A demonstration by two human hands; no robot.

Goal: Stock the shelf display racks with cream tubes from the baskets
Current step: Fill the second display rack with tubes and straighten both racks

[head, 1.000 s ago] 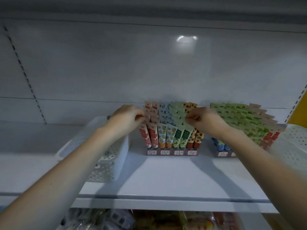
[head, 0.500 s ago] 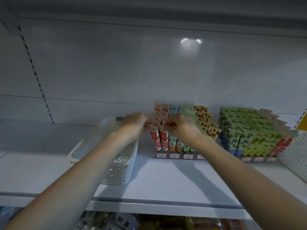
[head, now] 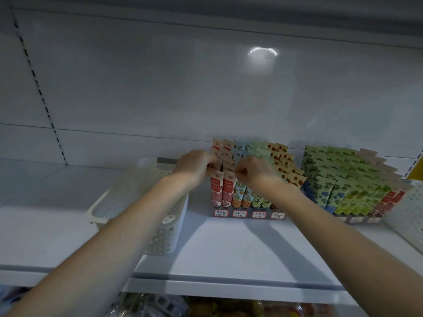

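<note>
Fingers of your left hand point(head: 194, 167) & right hand point(head: 257, 171) look pinched on the tops of the pink-red plastic cream tubes point(head: 223, 191), tho it's blurry. Push them straight down into the clear tiered display rack point(head: 250, 218), keeping rows level.

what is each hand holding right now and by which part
The left hand and right hand each pinch the flat crimped top ends of the red cream tubes standing in the display rack; which tubes exactly is hidden.

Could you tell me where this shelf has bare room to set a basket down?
The shelf is bare left of the white basket and in front of the left rack. Crowded at that rack, where left hand and right hand pinch red tubes, and towards the right rack.
</note>
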